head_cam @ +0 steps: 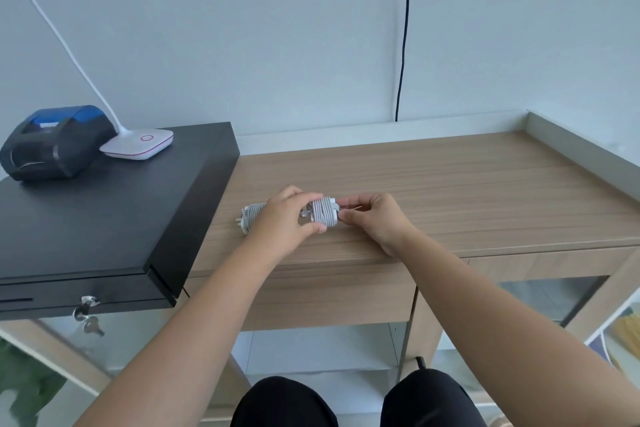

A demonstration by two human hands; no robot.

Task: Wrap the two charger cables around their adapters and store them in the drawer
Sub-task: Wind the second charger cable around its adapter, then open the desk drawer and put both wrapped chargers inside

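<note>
Two white chargers lie over the wooden desk (pixel 450 184), each with its grey cable coiled round the adapter. My left hand (pixel 285 215) grips one wrapped charger (pixel 325 215) between thumb and fingers. My right hand (pixel 374 215) pinches the cable's loose end at that charger's right side. The other wrapped charger (pixel 251 215) rests on the desk just left of my left hand, which partly hides it. The desk drawer (pixel 329 298) below the front edge is closed.
A black cash drawer (pixel 104 218) with keys in its lock stands at the left, carrying a dark receipt printer (pixel 52 142) and a white lamp base (pixel 138 144). A raised rim (pixel 581 139) borders the desk's right side. A black cord (pixel 403 45) hangs down the wall.
</note>
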